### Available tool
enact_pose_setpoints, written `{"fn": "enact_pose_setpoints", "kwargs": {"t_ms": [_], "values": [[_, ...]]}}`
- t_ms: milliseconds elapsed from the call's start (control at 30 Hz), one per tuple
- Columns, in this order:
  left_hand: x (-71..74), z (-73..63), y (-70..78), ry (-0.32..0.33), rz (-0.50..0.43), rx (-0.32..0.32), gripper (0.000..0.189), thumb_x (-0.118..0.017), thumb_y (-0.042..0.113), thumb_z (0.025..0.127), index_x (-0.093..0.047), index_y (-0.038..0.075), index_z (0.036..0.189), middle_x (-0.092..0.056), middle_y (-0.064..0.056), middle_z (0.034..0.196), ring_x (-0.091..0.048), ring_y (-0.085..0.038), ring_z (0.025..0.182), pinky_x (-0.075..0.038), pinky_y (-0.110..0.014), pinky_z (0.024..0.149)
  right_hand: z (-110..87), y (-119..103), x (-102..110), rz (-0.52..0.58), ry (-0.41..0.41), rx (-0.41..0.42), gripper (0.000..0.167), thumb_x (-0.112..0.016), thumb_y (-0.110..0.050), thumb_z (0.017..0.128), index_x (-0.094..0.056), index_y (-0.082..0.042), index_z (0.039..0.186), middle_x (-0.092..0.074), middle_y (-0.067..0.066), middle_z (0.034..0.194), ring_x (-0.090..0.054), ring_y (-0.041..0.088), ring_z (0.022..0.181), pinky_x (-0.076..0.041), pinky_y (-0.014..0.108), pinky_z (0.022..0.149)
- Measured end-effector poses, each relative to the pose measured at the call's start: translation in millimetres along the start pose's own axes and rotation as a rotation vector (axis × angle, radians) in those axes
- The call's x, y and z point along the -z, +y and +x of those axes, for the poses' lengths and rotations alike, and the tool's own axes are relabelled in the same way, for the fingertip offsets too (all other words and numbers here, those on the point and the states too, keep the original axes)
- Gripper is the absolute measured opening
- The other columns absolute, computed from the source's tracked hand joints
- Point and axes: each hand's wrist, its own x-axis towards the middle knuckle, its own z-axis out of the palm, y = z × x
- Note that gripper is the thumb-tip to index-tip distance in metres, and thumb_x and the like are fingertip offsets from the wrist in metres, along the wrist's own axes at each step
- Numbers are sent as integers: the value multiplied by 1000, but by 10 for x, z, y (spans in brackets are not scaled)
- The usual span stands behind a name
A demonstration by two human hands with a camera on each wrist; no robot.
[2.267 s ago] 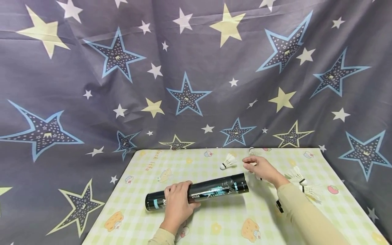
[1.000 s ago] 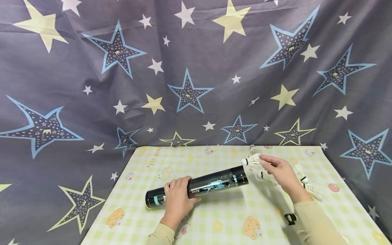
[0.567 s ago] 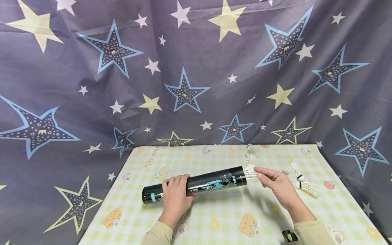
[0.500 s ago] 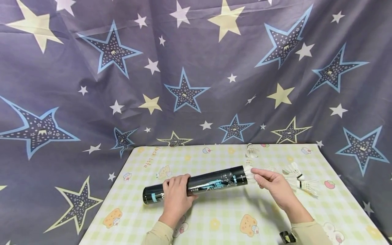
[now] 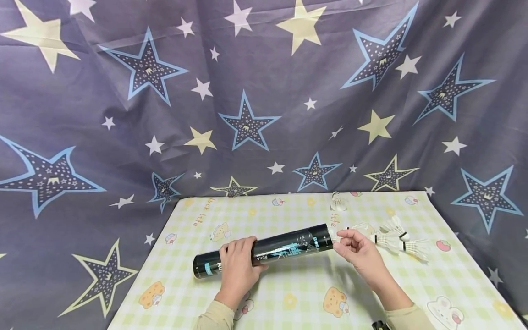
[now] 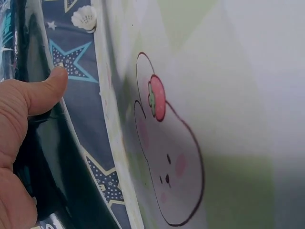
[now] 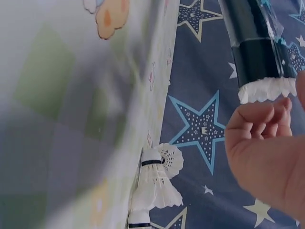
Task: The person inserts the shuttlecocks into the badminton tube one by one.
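Observation:
My left hand (image 5: 239, 269) grips a black shuttlecock tube (image 5: 288, 245) round its body, with the thumb (image 6: 50, 90) lying along it in the left wrist view. The tube is tilted, its right end raised off the table. White feathers of a shuttlecock (image 7: 267, 89) stick a little way out of that end; its cork is hidden inside. Right at the feather rim is my right hand (image 5: 363, 256), its fingers loosely bent and the thumb apart from the index finger. No feathers show pinched between them.
Several white shuttlecocks (image 5: 415, 249) lie grouped on the table's right side. One more shuttlecock (image 5: 338, 202) is at the back edge. A green checked cloth covers the table (image 5: 165, 256), and a grey star-patterned curtain (image 5: 264, 174) hangs behind it.
A shuttlecock was picked up by my right hand, turned cork first and slid leftward into the tube's end. Fewer feathers stick out now, and the right fingers have loosened. My left hand has kept its grip.

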Motion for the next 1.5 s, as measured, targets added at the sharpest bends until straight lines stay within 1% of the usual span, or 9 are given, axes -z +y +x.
{"fn": "enact_pose_setpoints", "kwargs": {"t_ms": [100, 200, 333, 500, 667, 833, 1000, 1300, 1500], "values": [[0, 0, 4, -1, 3, 6, 87, -105, 45, 61, -65, 20, 135, -75, -6, 127, -65, -32, 116, -39, -58, 108, -12, 4, -51, -34, 10, -38, 37, -78, -13, 98, -64, 3, 129, -63, -12, 74, -47, 2, 60, -43, 20, 56], [0, 0, 13, -9, -9, 15, 88, -105, 45, 61, -65, 20, 135, -75, -6, 128, -65, -32, 117, -39, -57, 109, -11, 18, -104, -12, -31, -90, 28, -78, -17, 99, -65, -1, 118, -56, -11, 60, -38, 2, 50, -34, 19, 50], [-4, -2, 26, -10, -28, 15, 88, -105, 45, 60, -65, 21, 134, -75, -6, 128, -65, -31, 117, -38, -57, 109, -9, 29, -155, 14, -92, -138, 19, -76, -23, 101, -65, -8, 106, -57, -7, 55, -38, 3, 44, -32, 18, 46], [-22, -17, 21, -23, -36, 32, 89, -105, 46, 60, -65, 21, 136, -74, -5, 130, -64, -31, 118, -38, -58, 110, -12, 9, -196, 24, -103, -163, 20, -77, -24, 100, -66, -8, 105, -62, -4, 57, -49, 5, 44, -39, 19, 46], [-28, -25, 11, -30, -39, 40, 90, -105, 45, 60, -65, 20, 137, -74, -5, 131, -64, -31, 120, -37, -57, 110, -18, -15, -210, 41, -118, -182, 20, -77, -24, 100, -64, -8, 101, -64, -6, 58, -51, 4, 45, -40, 17, 47], [-23, -19, 8, -20, -41, 32, 90, -106, 44, 59, -65, 21, 136, -74, -6, 130, -64, -32, 119, -37, -58, 110, -18, 10, -187, 51, -219, -157, 17, -71, -25, 105, -69, -9, 103, -65, -6, 62, -53, 3, 47, -39, 16, 47], [-22, -25, 4, -23, -44, 30, 90, -107, 42, 59, -65, 21, 135, -74, -6, 129, -63, -32, 119, -36, -57, 109, -16, 56, -167, 53, -313, -138, 23, -63, -30, 109, -70, -7, 108, -64, -6, 65, -55, 5, 49, -38, 19, 48], [-23, -33, 1, -28, -45, 31, 89, -106, 43, 59, -65, 21, 135, -74, -6, 129, -64, -32, 119, -37, -58, 109, -21, 65, -184, 44, -314, -124, 25, -61, -31, 110, -68, -7, 104, -65, -6, 66, -55, 5, 49, -37, 19, 48], [-28, -47, 0, -34, -34, 26, 89, -106, 45, 60, -65, 21, 135, -74, -6, 129, -64, -32, 119, -38, -58, 109, -38, 45, -174, 29, -277, -146, 30, -66, -28, 108, -68, 0, 116, -66, -6, 67, -54, 4, 50, -39, 18, 49]]}}
